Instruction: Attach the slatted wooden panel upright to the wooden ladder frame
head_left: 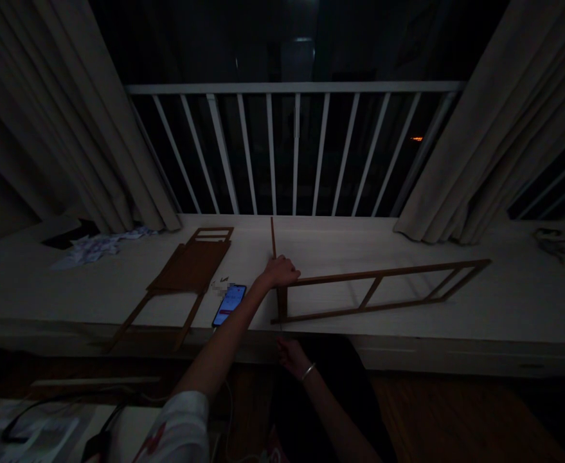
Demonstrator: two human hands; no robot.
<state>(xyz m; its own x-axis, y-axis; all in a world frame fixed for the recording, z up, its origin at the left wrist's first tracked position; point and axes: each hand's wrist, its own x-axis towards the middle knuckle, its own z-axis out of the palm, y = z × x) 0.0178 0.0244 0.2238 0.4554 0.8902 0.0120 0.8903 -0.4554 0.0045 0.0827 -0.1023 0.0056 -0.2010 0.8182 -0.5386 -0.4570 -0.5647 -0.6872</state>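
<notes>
My left hand [281, 271] reaches forward onto a pale window ledge [407, 321] and closes on the near corner of a long wooden ladder-like frame [383, 289] that lies flat there. A thin wooden rod [273, 236] runs away from that hand toward the railing. My right hand [289, 355] hangs lower, in front of the ledge's edge, with its fingers curled; what it holds is too dark to make out. A bangle sits on that wrist.
A second wooden frame with a brown panel [190, 267] lies left of my hand. A lit phone [229, 304] rests beside it. Crumpled paper [94, 247] sits at far left. A white railing [292, 154] and curtains [494, 128] stand behind the ledge. Cables [31, 418] lie at lower left.
</notes>
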